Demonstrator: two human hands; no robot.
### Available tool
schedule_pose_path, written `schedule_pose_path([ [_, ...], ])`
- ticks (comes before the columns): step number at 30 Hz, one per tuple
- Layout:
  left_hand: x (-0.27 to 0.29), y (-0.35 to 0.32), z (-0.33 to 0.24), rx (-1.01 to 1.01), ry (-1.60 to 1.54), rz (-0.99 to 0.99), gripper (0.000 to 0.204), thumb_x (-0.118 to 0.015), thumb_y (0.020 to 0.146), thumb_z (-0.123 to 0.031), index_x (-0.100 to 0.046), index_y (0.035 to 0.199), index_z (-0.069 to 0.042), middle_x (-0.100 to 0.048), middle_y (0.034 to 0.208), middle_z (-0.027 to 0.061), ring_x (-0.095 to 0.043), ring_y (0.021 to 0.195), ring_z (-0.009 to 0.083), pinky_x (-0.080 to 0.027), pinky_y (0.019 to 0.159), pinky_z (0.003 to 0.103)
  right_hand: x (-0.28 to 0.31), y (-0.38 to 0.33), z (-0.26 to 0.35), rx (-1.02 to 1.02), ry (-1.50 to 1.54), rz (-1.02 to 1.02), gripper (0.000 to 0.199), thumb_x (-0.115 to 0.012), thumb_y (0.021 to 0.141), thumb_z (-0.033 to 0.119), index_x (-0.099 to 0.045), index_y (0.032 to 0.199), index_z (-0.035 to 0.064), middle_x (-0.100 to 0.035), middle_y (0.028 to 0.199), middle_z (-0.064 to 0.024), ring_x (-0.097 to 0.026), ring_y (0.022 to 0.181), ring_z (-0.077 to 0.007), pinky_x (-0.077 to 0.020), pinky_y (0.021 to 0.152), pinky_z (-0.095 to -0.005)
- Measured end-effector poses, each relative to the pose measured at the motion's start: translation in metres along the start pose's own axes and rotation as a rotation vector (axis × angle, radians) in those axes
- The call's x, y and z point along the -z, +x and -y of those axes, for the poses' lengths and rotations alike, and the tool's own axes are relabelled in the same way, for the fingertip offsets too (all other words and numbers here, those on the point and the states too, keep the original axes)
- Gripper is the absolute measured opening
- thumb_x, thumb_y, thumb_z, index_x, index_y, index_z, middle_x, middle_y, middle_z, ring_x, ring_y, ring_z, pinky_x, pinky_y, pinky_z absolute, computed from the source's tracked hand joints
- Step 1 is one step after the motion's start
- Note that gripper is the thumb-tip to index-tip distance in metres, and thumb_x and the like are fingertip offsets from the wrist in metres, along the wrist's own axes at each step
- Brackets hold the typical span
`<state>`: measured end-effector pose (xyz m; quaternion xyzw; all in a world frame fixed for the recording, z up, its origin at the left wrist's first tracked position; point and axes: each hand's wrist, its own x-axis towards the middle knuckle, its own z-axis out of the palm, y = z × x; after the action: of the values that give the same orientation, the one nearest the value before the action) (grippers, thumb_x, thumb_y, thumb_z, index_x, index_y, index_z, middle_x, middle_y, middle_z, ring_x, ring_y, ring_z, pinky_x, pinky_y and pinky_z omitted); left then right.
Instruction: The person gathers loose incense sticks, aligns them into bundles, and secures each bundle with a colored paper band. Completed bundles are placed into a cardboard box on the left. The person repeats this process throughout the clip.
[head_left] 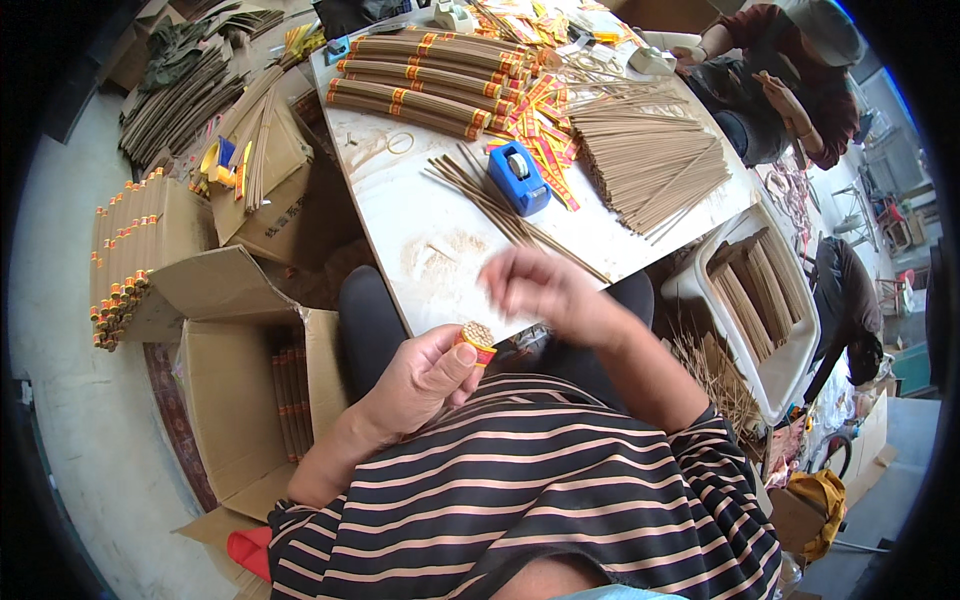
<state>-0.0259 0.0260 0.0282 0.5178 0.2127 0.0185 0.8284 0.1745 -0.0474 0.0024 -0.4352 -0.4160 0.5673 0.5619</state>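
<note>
My left hand is closed round a bundle of incense sticks, its round end of packed tips turned up toward me. A red and yellow paper band wraps the bundle just below that end. To the right and slightly above it, my right hand hangs over the table edge, smeared by motion, its fingers bent. Whether those fingers hold anything does not show. Beyond it, a few loose incense sticks lie slantwise on the white table, beside a blue tape dispenser.
Banded incense bundles are stacked at the table's far left, near scattered red-yellow labels. A loose pile of sticks covers the right. An open carton stands left, a white tub right. Another person sits across.
</note>
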Motion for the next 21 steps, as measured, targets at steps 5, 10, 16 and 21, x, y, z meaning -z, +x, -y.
schedule_pose_path([
  [5, 0.002, 0.003, -0.001, -0.003, 0.024, -0.099, 0.046, -0.050, 0.088, -0.046, -0.049, 0.097, 0.000, -0.051, 0.073, 0.0021, -0.044, 0.060, 0.0041, -0.039, 0.055, 0.015, 0.110, 0.061, -0.030, -0.169, -0.758, -0.706, 0.023, -0.058, 0.086, 0.023, -0.060, 0.096, 0.0019, -0.055, 0.071, -0.0013, -0.048, 0.061, -0.0084, -0.0422, 0.054, -0.0250],
  [10, 0.007, 0.004, 0.006, -0.001, 0.016, -0.039, 0.037, -0.046, 0.093, -0.040, -0.053, 0.097, -0.003, -0.050, 0.072, -0.0016, -0.043, 0.061, 0.0032, -0.039, 0.056, 0.014, 0.126, 0.084, -0.018, -0.535, -0.625, -0.576, 0.021, -0.065, 0.076, 0.022, -0.063, 0.083, 0.0025, -0.054, 0.065, -0.0030, -0.051, 0.055, -0.0123, -0.0435, 0.049, -0.0281],
  [16, 0.011, 0.003, 0.007, -0.003, 0.008, -0.035, 0.038, -0.046, 0.092, -0.040, -0.053, 0.098, -0.003, -0.050, 0.072, -0.0018, -0.043, 0.061, 0.0029, -0.039, 0.057, 0.013, 0.128, 0.084, -0.030, -0.451, -0.274, -0.659, 0.012, -0.066, 0.076, 0.013, -0.060, 0.079, 0.0028, -0.056, 0.070, -0.0035, -0.052, 0.062, -0.0116, -0.0459, 0.055, -0.0273],
  [21, 0.012, 0.001, 0.008, -0.011, 0.009, -0.047, 0.043, -0.050, 0.089, -0.043, -0.051, 0.097, -0.001, -0.052, 0.074, 0.0008, -0.046, 0.061, 0.0036, -0.041, 0.055, 0.014, 0.117, 0.063, -0.045, -0.200, 0.094, -0.709, 0.011, -0.063, 0.077, 0.009, -0.057, 0.079, 0.0001, -0.058, 0.072, -0.0055, -0.053, 0.066, -0.0115, -0.0427, 0.062, -0.0211],
])
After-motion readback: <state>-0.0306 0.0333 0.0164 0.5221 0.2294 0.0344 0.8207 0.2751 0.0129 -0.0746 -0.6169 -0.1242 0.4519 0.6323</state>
